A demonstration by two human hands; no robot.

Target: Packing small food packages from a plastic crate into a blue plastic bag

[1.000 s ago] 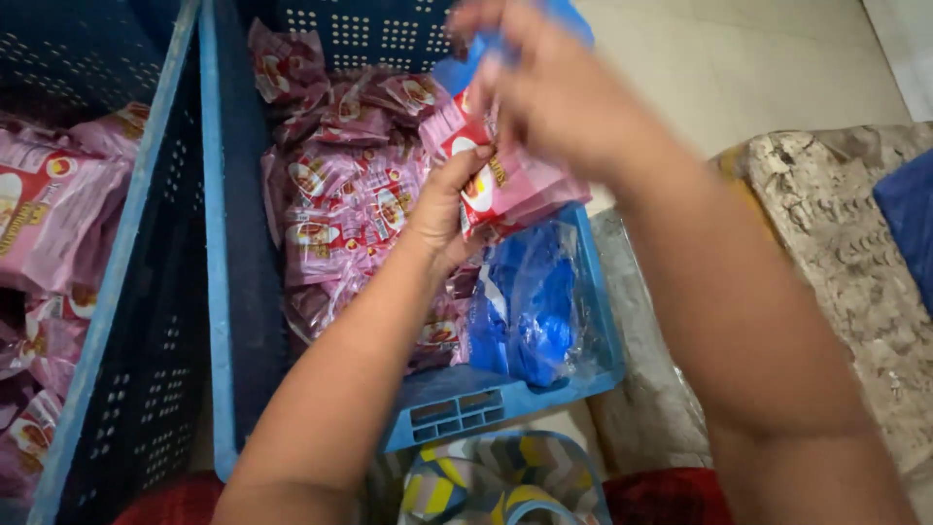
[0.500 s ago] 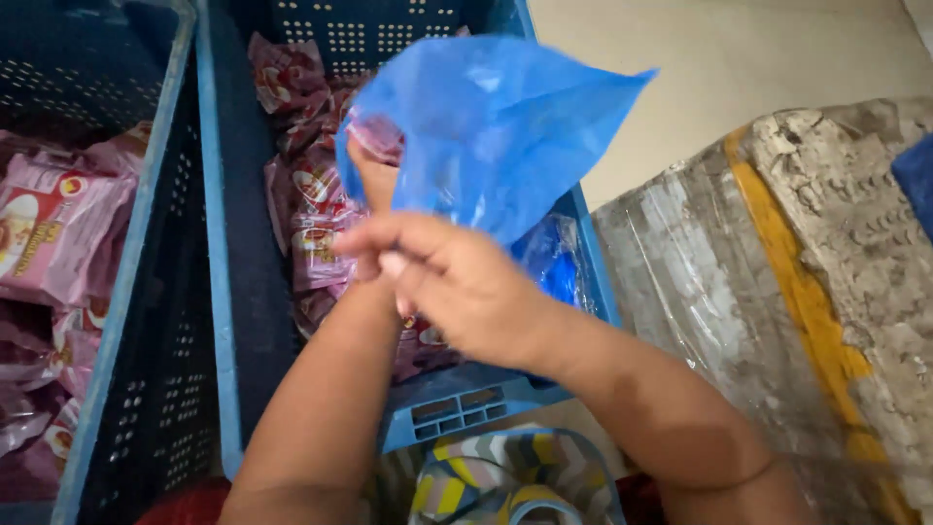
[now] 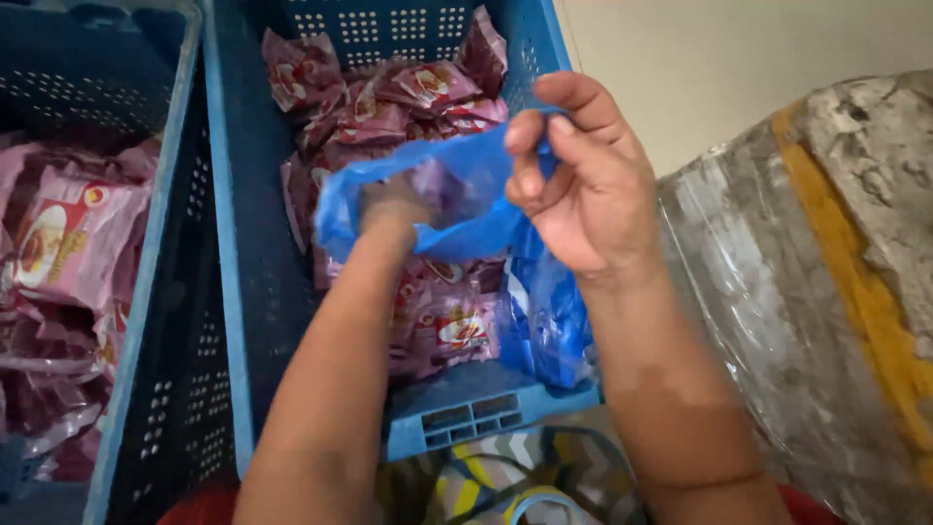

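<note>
From my head camera, my left hand [image 3: 394, 204] is pushed inside the thin translucent blue plastic bag [image 3: 437, 199], which hangs over the middle of the perforated blue plastic crate [image 3: 233, 243]; through the film I cannot tell how far its fingers are curled or whether they hold anything. My right hand [image 3: 583, 190] is at the bag's right edge, thumb and forefinger pinched shut on its rim, holding the mouth open toward my left. Glossy pink snack packets [image 3: 428, 92] lie in the crate under and beyond the bag.

Both forearms are bare, no sleeves, watch or bracelet showing; the right hand [image 3: 583, 194] wears no glove or ring, and red cloth shows at the bottom edge
</note>
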